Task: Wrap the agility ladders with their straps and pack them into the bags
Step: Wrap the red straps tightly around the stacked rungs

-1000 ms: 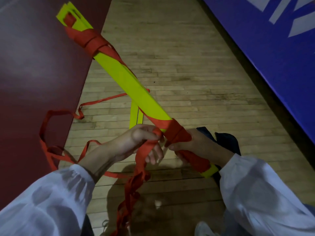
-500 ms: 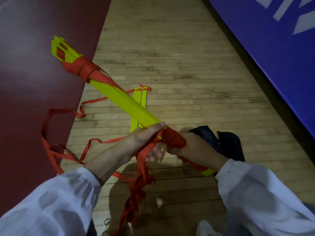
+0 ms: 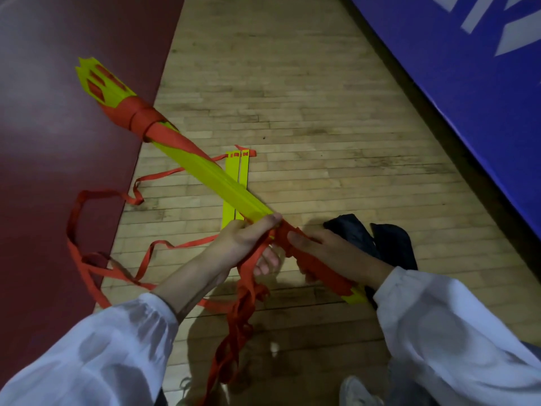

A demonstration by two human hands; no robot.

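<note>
The right hand (image 3: 336, 253) hid part of the ladder (image 3: 205, 174) and the black bag (image 3: 392, 244). The red strap (image 3: 234, 332) ran off the bottom. The blue mat (image 3: 439, 83) had white letters (image 3: 515, 33) that were cut off.

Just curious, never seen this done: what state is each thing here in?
rung bundle: held, strap-wound at both ends
red strap: partly wound, tail loose on floor
spare rungs: flat on floor
dark bag: crumpled on floor
left hand: grips red strap
right hand: grips rung bundle

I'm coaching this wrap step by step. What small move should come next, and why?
Probably the left hand should carry the loose red fabric strap one more turn around the bundle of flat yellow plastic rungs, beside the wrapped end the right hand grips: much strap hangs free.
</note>
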